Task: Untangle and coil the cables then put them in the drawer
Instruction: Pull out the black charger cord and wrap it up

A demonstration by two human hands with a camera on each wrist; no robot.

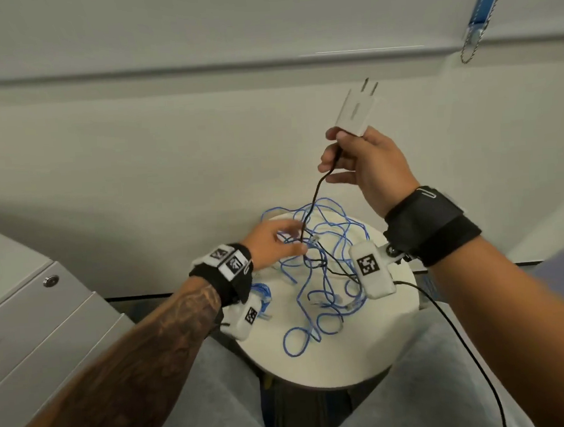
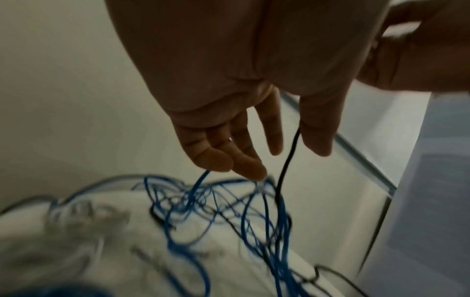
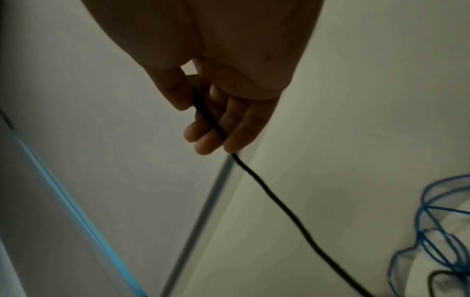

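My right hand (image 1: 336, 150) is raised above the table and grips the base of a white charger plug (image 1: 355, 113), prongs pointing up. Its black cable (image 1: 315, 191) hangs from that hand (image 3: 211, 124) down into a tangle of blue cables (image 1: 330, 276) on the round white table (image 1: 349, 357). My left hand (image 1: 285, 241) hovers over the tangle's far left. In the left wrist view its fingers (image 2: 254, 152) are straight; the black cable (image 2: 286, 160) runs between forefinger and thumb, and a blue strand (image 2: 201, 180) touches the fingertips.
A grey drawer cabinet (image 1: 32, 311) with a round lock (image 1: 51, 280) stands at the left. A pale wall is right behind the table. My knees in grey trousers frame the table's near edge. The thin black lead (image 1: 463, 341) of the wrist camera trails at right.
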